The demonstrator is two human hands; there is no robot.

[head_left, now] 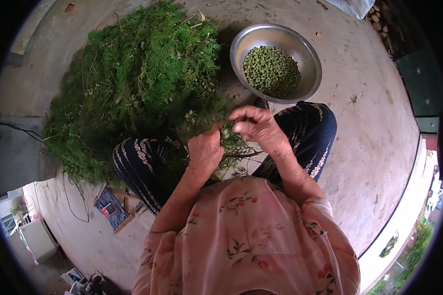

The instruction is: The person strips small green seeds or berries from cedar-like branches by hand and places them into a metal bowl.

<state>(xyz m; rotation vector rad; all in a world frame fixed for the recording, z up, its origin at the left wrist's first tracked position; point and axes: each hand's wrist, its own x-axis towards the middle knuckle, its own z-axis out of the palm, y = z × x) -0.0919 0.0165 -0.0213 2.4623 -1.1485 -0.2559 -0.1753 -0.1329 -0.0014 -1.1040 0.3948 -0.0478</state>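
Observation:
My left hand (205, 148) is closed around a green conifer sprig (225, 132) in front of my lap. The sprig has feathery leaves and small pale cones, and its brown stem (246, 155) sticks out to the right below my hands. Just right of the sprig's top, my right hand (262, 129) has its fingers curved, with a gap between thumb and forefinger. Nothing shows in that gap. Beyond my right knee stands a steel bowl (308, 81), partly filled with small round green cones (271, 71).
A large heap of cut conifer branches (147, 73) lies at the far left, reaching my left knee. On the concrete floor (369, 147) are a dark cable (76, 206) and a low wooden stool-like frame (117, 209) at the left. Dark green furniture (421, 83) stands at the right.

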